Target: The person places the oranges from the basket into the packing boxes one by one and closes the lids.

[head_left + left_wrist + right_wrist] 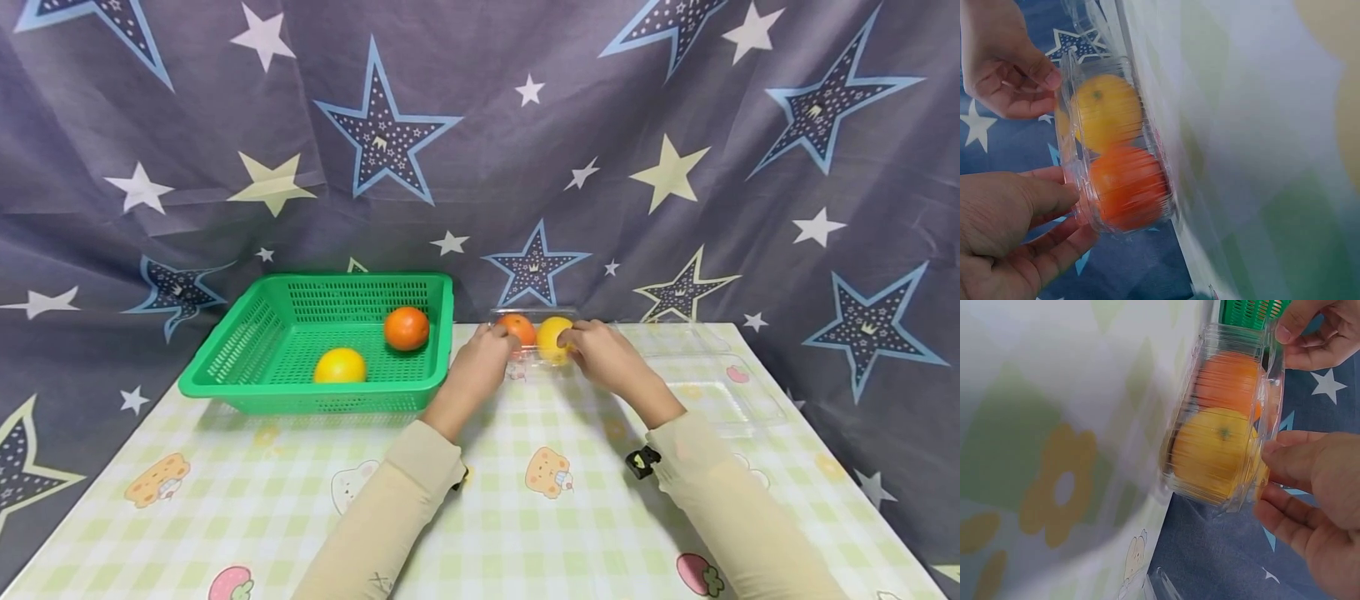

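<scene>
At the far edge of the cloth-covered table [480, 546], just right of the basket, we have both hands on one small clear tub [1260, 428]! Left hand [482, 358] pinches its left end, thumb against fingers at the upper rim; right hand [609, 354] matches it at the right end, another firm-looking pinch. One grip per end, and that probably makes sense: thin plastic like this would likely flex or skid if held from one side alone. Whether its lid is fully down, I cannot tell.

And look inside: an orange fruit [516, 331] at the left, a yellow fruit [554, 339] at the right, side by side, with the tub's length seemingly suited to a pair.

Over to the left, the green basket [258, 389] carries two more: a yellow one [341, 367] by the near wall, an orange one [407, 328] toward the far right corner. Its wide, open top presumably makes reaching in easy. Out right, a second clear container [750, 392] sits on the cloth, no fruit visible in it.
</scene>
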Motion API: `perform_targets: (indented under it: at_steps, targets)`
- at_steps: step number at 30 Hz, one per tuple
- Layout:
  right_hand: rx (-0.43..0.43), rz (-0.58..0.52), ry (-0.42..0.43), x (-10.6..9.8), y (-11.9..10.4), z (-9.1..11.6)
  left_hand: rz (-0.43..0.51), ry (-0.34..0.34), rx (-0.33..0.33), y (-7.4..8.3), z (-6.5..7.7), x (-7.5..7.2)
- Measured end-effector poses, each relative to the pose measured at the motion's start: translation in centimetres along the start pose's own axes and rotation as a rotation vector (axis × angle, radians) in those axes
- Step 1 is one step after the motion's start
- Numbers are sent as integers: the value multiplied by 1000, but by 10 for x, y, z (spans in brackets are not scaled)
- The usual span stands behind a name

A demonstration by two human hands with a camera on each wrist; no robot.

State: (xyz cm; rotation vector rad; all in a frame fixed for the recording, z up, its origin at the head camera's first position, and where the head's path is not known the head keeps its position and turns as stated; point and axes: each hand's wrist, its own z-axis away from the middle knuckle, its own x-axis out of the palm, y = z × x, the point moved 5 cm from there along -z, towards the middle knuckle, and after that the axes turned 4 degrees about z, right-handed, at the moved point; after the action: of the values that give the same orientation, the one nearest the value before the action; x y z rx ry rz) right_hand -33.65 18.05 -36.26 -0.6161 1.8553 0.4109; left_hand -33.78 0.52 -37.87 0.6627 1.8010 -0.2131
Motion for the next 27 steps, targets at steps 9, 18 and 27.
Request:
perform_targets:
  at_steps: [9, 18, 27]
  targets:
    - [52, -12, -22, 3, 2, -6, -51, -7, -31, -3, -5, 3]
    - [63, -45, -18, 2, 3, -5, -45, -1, -41, -2, -5, 1]
    - [66, -113, 27, -14, 10, 7, -18, -2, -40, -3, -7, 0]
